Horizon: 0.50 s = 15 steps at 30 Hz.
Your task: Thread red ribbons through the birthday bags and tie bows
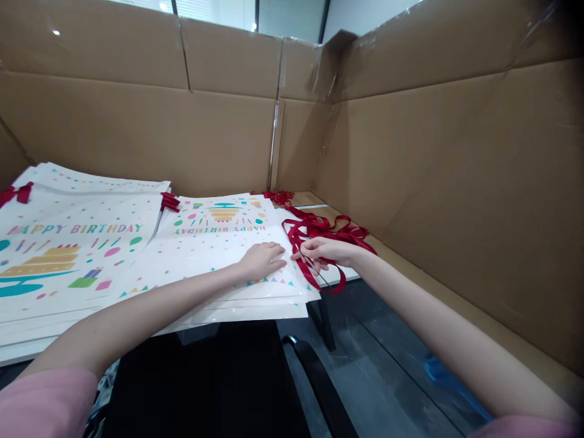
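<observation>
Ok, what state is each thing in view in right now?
Left hand: open, resting on the right stack.
Right hand: closed on a thin item.
Thin item: gripped, too small to identify.
Red ribbon: loose, in tangled loops.
Right stack: printed side up, lettering upside down.
Left stack: printed side up, lettering upright.
Cardboard walls: standing, creased.

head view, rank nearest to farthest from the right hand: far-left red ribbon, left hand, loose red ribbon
1. Loose red ribbon, looping right beside the right hand
2. Left hand, to its left on the white printed sheets
3. Far-left red ribbon, by the picture's edge
</observation>
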Motion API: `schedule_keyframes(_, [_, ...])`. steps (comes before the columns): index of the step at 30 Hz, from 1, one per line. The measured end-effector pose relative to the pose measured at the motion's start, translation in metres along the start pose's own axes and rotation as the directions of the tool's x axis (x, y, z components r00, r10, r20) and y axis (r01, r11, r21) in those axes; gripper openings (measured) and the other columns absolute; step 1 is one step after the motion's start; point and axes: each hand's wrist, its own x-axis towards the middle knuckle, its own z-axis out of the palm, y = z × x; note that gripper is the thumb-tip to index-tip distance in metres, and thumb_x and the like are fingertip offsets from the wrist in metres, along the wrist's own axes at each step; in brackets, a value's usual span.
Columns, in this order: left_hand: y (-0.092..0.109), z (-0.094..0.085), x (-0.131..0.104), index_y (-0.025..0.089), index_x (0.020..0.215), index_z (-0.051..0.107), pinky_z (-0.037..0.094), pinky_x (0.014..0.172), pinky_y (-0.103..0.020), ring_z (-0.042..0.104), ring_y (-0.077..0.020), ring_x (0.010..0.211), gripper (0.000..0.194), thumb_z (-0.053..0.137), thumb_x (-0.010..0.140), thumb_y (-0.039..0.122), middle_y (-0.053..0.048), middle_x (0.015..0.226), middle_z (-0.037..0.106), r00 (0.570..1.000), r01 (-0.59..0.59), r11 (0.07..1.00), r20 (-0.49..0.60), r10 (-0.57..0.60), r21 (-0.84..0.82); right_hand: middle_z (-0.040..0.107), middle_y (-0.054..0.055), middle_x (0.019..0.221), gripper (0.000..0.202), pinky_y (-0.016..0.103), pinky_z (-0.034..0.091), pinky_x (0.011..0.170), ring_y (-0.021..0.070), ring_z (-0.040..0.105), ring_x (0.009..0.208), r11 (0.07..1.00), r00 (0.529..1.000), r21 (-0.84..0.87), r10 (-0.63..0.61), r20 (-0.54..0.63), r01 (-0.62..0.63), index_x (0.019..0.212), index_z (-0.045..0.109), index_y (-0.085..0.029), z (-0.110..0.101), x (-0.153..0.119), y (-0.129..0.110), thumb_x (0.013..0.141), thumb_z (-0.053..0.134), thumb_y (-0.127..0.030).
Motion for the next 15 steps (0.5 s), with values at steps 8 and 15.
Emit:
schedule_keyframes(8, [-0.005, 0.008, 0.002, 0.025, 0.117, 0.063, 0.044, 0.087, -0.029, 0.060, -0.0223, 0.104, 0.038, 0.046, 0.089, 0.043, -0.003, 0.121, 0.063, 0.997, 0.052, 0.995, -0.057, -0.057, -0.082, 0.066, 0.006, 0.079, 0.037, 0.018, 0.030, 0.038, 0.0051, 0.051, 0.042, 0.997, 0.997, 0.004, -0.074, -0.036, 0.074, 0.063, 0.042, -0.016, 0.005, 0.006, 0.011, 0.075, 0.066, -0.041])
schedule_keyframes(15, [-0.007, 0.012, 0.003, 0.026, 0.112, 0.068, 0.045, 0.089, -0.029, 0.060, -0.0223, 0.108, 0.034, 0.052, 0.087, 0.042, 0.000, 0.118, 0.066, 0.986, 0.136, 0.970, -0.067, -0.153, -0.200, 0.067, 0.007, 0.081, 0.040, 0.018, 0.033, 0.040, 0.0038, 0.050, 0.042, 0.993, 0.994, 0.061, -0.098, -0.055, 0.101, 0.066, 0.043, -0.015, 0.004, 0.010, 0.019, 0.075, 0.066, -0.047])
